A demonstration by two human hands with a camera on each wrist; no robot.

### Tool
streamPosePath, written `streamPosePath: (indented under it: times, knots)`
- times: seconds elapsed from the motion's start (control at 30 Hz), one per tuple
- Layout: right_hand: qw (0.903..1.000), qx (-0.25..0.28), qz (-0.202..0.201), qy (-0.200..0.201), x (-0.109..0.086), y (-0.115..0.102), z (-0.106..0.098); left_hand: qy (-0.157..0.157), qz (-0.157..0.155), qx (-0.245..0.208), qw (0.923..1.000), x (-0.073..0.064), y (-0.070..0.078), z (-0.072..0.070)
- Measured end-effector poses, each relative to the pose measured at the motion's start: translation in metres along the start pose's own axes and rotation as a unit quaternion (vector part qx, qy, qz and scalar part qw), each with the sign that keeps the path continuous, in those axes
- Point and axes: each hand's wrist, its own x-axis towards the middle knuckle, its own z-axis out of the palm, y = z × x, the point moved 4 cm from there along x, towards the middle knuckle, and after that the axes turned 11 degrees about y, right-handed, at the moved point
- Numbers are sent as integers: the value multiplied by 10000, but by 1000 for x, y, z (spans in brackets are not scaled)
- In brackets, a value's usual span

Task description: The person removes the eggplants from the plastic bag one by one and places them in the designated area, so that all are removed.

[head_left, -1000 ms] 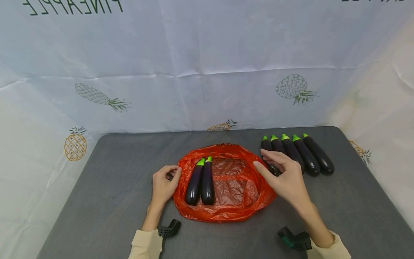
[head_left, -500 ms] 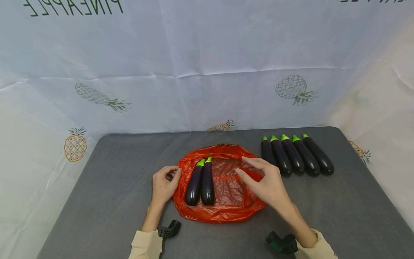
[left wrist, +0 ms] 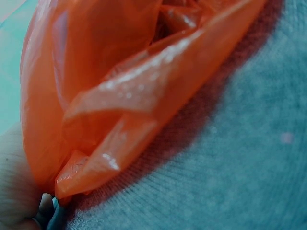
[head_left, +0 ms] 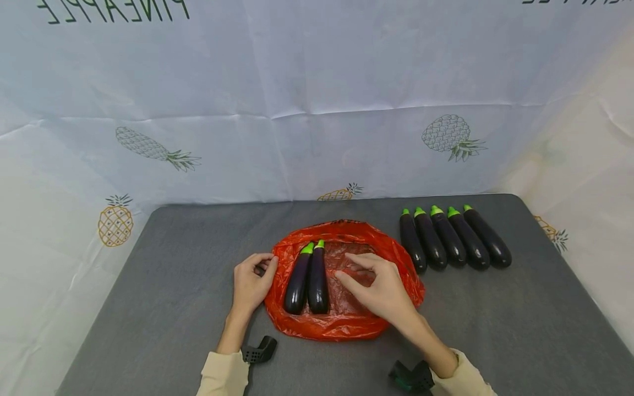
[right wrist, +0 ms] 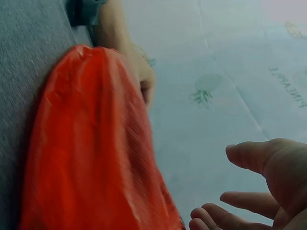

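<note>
A red plastic bag [head_left: 327, 331] lies spread on the grey table with its mouth facing up. Inside, at its left side, two dark purple eggplants [head_left: 318, 283] lie side by side, green stems pointing away. My left hand [head_left: 251, 281] pinches the bag's left rim; in the left wrist view the bunched plastic [left wrist: 110, 148] meets the thumb. Above the bag's right half hovers my right hand [head_left: 383, 289], thumb and fingers apart, holding nothing. The right wrist view shows its spread fingers [right wrist: 249, 203] beside the bag's raised side.
Several more eggplants [head_left: 451, 241] lie in a slanted row at the table's back right, close to the bag. Behind the grey tabletop [head_left: 188, 264] hangs a pale cloth [head_left: 297, 154] printed with pineapples. Each wrist carries a black camera mount [head_left: 261, 350].
My right hand has moved left, from beside the bag's right rim near the eggplant row to over the bag's inside. The left hand has stayed at the left rim.
</note>
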Motion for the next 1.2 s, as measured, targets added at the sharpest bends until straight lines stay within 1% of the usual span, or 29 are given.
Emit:
streamPosePath:
  times: [0.17,0.37,0.47,0.6,0.8,1.07,1.2]
  knots:
    - [9998,56,103,-154,-2,1,13,-27,-51,32,10000,0,0,0]
    - [9974,251,543,-406,-4,2,26,-39,-61,55,10000,1,1,0]
    - [9957,343,662,-553,-6,3,33,-28,-44,62,10000,1,1,0]
    - [9958,295,636,-593,-7,4,40,-24,-38,55,10000,1,1,0]
    - [9972,26,509,-548,-6,7,49,-17,-22,54,10000,1,1,0]
    - [9959,-131,656,-601,-7,11,57,-4,31,88,10000,1,2,0]
    - [9961,-146,582,-647,-8,11,60,-5,15,76,10000,1,2,0]
